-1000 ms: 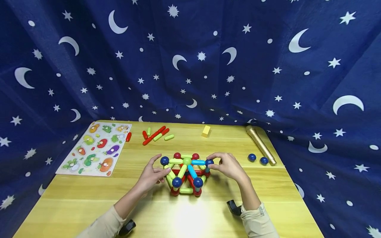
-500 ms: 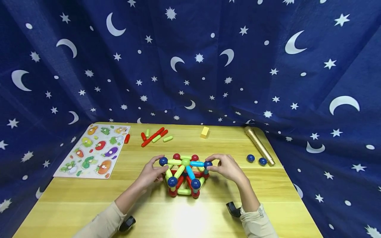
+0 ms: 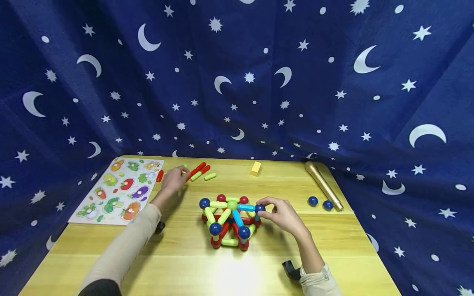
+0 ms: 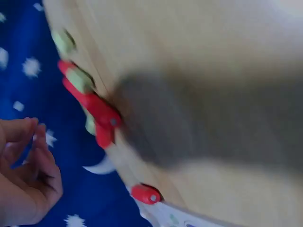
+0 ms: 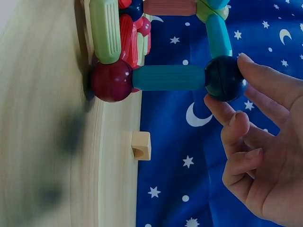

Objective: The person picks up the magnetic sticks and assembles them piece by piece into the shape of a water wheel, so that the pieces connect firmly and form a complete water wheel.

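A magnetic rod-and-ball structure stands mid-table, built of red, green and light blue rods with red, blue and green balls. My right hand pinches the dark blue ball at its upper right corner between thumb and finger. Below that ball, a light blue rod runs to a red ball by the table. My left hand hovers beside the loose red and green rods at the back left, partly covering them. Its fingers are loosely bent, with nothing between them.
Left of the rods lies a vegetable picture board, with a single red rod at its edge. A yellow block sits at the back. On the right are two blue balls and a gold tube. A star-patterned curtain hangs behind.
My left hand has left the structure's left side and reached up and left to the loose rods. The right hand keeps its pinch on the blue ball.
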`<state>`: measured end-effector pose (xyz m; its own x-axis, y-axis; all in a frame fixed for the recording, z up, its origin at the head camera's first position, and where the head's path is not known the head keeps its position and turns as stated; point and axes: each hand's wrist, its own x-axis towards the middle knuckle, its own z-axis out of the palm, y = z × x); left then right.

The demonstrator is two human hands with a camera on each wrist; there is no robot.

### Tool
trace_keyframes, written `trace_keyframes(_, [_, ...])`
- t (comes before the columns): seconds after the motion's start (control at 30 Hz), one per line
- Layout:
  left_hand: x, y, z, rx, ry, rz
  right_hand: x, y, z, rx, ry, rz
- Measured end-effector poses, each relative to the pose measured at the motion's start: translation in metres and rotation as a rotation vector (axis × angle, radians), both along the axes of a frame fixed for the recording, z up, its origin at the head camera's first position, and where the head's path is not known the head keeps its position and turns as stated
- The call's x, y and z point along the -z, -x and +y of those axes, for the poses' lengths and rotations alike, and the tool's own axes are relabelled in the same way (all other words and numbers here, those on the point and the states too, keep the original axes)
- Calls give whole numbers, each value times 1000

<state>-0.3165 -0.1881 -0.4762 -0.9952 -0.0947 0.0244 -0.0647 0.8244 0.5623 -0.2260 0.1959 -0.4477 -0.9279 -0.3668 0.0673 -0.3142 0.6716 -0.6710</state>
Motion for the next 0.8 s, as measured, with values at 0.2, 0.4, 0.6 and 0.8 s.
trace_keyframes(0.2, [31,34,-13,-11,249,-28,18,-19,0,-17,11,-53])
trace_keyframes(0.4, [62,29,-23,-33,384,-161,30,-31,-3,-68,18,-91])
trace_keyframes(0.6, [64,36,-23,-61,459,-18,24,-26,-3,-73,32,-76])
trace_keyframes(0.8, [44,50,-14,-57,408,87,15,-17,-1,-59,19,-48])
